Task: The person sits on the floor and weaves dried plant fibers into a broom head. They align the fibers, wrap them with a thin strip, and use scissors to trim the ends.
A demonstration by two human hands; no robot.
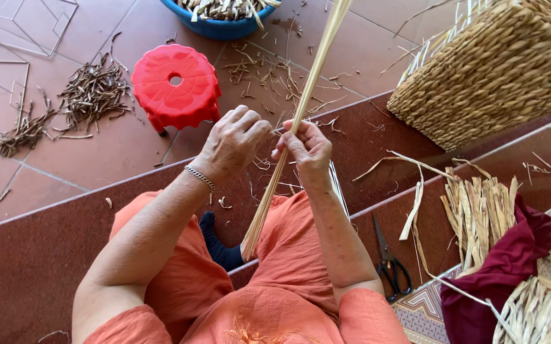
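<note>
Terracotta tiled floor, left hand (232, 143) and right hand (307, 150) fingers clamped on straw bundle (288, 137) between them

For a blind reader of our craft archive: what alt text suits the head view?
Seen from above, a seated person in orange holds a bundle of pale straw stalks between the left hand and right hand. A red stool, a woven basket and scissors lie nearby.

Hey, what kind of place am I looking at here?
Probably a home craft spot on tiled steps, used for basket weaving. A large woven straw basket sits nearby, bundles of dried pale reed strips lie beside black-handled scissors, and both hands work a long straw bundle.
</note>
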